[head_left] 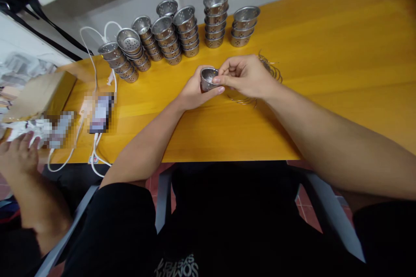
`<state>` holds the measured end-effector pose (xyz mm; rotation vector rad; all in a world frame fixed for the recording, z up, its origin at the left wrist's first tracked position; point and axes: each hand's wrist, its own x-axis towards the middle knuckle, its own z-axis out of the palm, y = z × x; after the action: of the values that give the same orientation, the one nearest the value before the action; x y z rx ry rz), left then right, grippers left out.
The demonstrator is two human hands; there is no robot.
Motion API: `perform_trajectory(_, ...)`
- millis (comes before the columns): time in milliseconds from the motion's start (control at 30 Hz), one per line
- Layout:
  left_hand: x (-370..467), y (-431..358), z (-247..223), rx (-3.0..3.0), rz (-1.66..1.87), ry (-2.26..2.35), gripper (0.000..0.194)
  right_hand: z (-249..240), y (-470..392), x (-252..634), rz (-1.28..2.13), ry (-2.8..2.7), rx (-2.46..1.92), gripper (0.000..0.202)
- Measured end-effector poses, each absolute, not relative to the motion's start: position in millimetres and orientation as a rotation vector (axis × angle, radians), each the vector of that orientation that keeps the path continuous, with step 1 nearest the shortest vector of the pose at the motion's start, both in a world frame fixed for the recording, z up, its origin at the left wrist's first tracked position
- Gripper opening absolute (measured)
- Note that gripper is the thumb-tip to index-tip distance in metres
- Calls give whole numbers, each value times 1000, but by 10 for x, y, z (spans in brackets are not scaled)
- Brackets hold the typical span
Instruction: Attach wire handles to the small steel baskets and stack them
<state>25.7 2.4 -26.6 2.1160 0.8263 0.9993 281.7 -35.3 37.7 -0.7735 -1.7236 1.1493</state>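
My left hand (196, 93) is wrapped round a small perforated metal strainer basket (208, 78), its open mouth facing up. Over the right side of its rim, my right hand (242, 75) is closed in a pinch, thumb and fingertips touching or very near the rim. Whatever sits between those fingertips is too small or hidden to make out. Thin bent wire pieces (271, 68) lie in a loose pile just beyond my right wrist. More thin wires (245, 101) rest on the table below that hand.
Several stacks of strainer baskets (185, 30) line the table's back, with a shorter stack (243, 28) at their right end. A phone (102, 113) with white cables (94, 151) lies left. Another person's hand (21, 153) rests near a cardboard box (39, 95).
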Motion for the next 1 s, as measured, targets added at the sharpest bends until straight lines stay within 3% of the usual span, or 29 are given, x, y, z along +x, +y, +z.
perform_trajectory(133,218,52,-296,2127,1029,842,108,347,-362,2829,936,-1725,-829,73)
perform_trajectory(467,197,100,-299,2068,1136,943,110,378,-355,2947,624,-1942,-890,13)
perform_trajectory(1000,103,149,-375,2186,1089,819,96,125,-304,2897,595,-2131,-765,37)
